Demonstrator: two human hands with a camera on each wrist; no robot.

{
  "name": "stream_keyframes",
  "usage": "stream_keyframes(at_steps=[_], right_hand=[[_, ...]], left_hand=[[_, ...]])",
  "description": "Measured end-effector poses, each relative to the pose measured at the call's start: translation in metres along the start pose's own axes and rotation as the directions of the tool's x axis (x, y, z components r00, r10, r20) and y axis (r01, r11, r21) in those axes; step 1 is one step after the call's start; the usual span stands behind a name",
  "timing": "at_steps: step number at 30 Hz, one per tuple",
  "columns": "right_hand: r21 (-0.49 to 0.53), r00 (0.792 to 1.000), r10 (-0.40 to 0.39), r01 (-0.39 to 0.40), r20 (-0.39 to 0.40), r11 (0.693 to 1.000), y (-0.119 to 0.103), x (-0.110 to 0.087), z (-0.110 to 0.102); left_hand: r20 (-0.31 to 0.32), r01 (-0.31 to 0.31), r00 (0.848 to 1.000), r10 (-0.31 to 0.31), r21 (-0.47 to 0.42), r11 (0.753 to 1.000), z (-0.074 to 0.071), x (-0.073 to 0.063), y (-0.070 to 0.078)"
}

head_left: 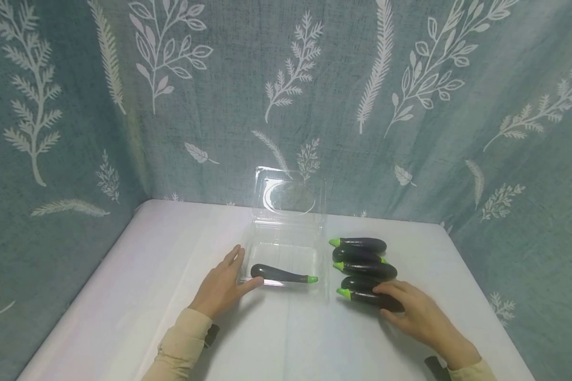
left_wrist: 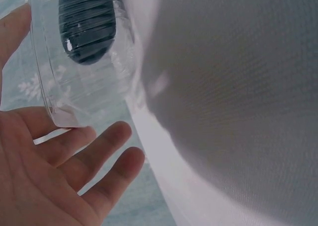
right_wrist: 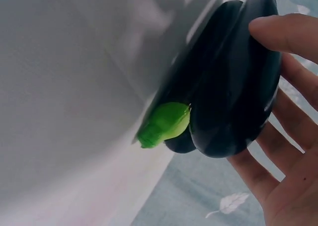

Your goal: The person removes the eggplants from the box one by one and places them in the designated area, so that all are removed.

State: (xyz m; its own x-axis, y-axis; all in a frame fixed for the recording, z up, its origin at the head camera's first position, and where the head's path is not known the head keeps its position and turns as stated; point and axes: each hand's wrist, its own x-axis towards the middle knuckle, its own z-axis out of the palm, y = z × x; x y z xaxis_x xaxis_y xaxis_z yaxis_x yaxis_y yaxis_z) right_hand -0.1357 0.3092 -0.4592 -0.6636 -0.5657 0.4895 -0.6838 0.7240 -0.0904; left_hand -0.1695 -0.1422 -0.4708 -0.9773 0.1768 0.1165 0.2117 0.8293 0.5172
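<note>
A clear plastic clamshell box stands in the middle of the table, its lid raised at the back. One dark eggplant with a green stem end lies inside, along the front wall. My left hand rests at the box's front left corner with fingers spread; in the left wrist view the fingers touch the rim. To the right of the box, several eggplants lie in a row. Over the nearest one, my right hand holds its thick end between thumb and fingers.
A white cloth covers the table. Behind and at both sides hangs a teal curtain with white leaf prints, close to the table's back edge. The raised lid reaches up in front of this curtain.
</note>
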Motion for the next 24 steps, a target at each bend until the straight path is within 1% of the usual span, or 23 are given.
stream_keyframes(at_steps=[12, 18, 24], right_hand=[[-0.035, 0.997, 0.059, -0.057, 0.056, 0.998, 0.0045, -0.0069, 0.0074], [-0.046, 0.996, 0.062, -0.059, 0.064, 0.997, 0.0064, -0.0077, 0.0096], [-0.057, 0.996, 0.067, -0.063, 0.064, 0.996, 0.0060, -0.0074, 0.0100]], left_hand=[[0.006, 0.006, 1.000, -0.006, -0.002, 1.000, 0.0007, -0.0004, -0.0017], [0.004, 0.010, 1.000, -0.010, -0.003, 1.000, 0.0007, -0.0005, -0.0010], [-0.009, -0.006, 1.000, 0.005, -0.007, 1.000, -0.0002, -0.0012, -0.0003]])
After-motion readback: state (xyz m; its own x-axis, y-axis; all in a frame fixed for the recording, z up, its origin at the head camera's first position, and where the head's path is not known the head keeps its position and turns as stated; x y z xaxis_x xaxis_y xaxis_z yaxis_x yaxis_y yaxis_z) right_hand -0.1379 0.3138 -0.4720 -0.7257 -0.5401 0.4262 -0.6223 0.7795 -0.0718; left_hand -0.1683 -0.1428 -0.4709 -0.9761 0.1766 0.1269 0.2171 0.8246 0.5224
